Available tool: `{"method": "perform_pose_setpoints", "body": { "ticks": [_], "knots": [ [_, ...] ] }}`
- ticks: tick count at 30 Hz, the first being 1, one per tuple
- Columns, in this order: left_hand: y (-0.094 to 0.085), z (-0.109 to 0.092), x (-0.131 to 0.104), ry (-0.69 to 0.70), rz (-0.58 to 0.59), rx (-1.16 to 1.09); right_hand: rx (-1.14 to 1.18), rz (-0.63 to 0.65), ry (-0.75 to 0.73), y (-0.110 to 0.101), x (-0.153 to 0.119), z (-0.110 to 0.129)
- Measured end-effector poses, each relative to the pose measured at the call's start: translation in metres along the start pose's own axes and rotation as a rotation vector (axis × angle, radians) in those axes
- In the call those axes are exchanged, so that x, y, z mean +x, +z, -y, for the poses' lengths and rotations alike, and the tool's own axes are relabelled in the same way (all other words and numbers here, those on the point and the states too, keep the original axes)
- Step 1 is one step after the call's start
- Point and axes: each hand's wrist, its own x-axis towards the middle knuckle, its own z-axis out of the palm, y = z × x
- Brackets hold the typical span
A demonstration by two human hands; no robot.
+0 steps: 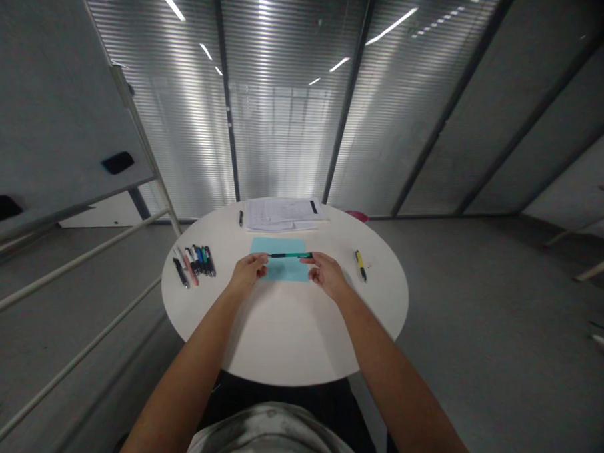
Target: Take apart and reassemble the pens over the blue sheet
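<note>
A green and black pen [290, 255] is held level between my two hands, above a light blue sheet [277, 244] on the round white table [287, 334]. The fingers of my left hand [250, 269] pinch its left end. At its right end, my right hand [327, 273] grips it between thumb and fingers. Whether the pen touches the sheet, I cannot tell. To the right of my right hand lies a yellow and black pen [360, 265].
Several pens [200, 261] lie side by side at the table's left. Stacked papers [281, 214] sit at the far edge, beside a small dark pen [241, 218]. A whiteboard [51, 97] on a metal frame stands left, and blinds cover the glass wall beyond.
</note>
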Motion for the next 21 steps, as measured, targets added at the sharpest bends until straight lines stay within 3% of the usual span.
{"method": "perform_pose_setpoints", "body": {
  "ticks": [10, 21],
  "knots": [
    [-0.0010, -0.0027, -0.0014, 0.002, -0.034, 0.059, -0.048, 0.031, 0.057, 0.0025, -0.0003, -0.0008],
    [-0.0020, -0.0019, -0.0012, -0.006, 0.002, 0.053, -0.067, 0.046, 0.083, 0.0038, -0.0031, 0.0013]
  ]
}}
